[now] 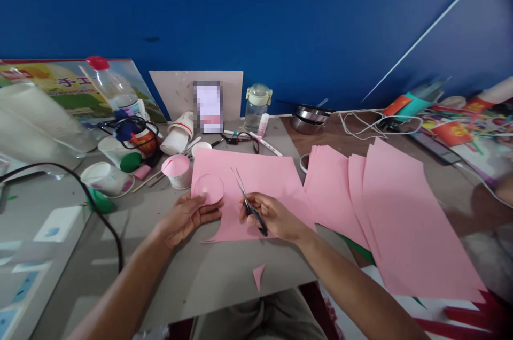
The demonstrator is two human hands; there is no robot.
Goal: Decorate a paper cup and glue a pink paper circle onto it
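Pink paper makes up the disc [209, 186], which the left hand [185, 223] pinches near its lower edge, thumb on top and fingers behind, over the left part of the big sheet [260, 174] on the table [192, 281]. The right hand [278, 218] is closed around the scissors [243, 190], whose slim blades point away from the body with a narrow gap at the tips; whether fingers pass through the loops I cannot tell. Since the blades stand just beside the disc and the left fingertips, a careless close could nick the rim or a finger. Thin paper would likely bend under the thumb, and a bent rim would trim unevenly. Disc and sheet share one colour, so the edge is easy to lose by eye, and a blade dipping too low might catch the sheet beneath, whose near left corner already has a curved bite out of it. The small scrap [258, 276] lies close to the table's near edge and could be brushed off by a forearm. At the right, the loose sheets [404, 217] overlap untidily and seem to reach past the edge, so the right elbow could drag them down.
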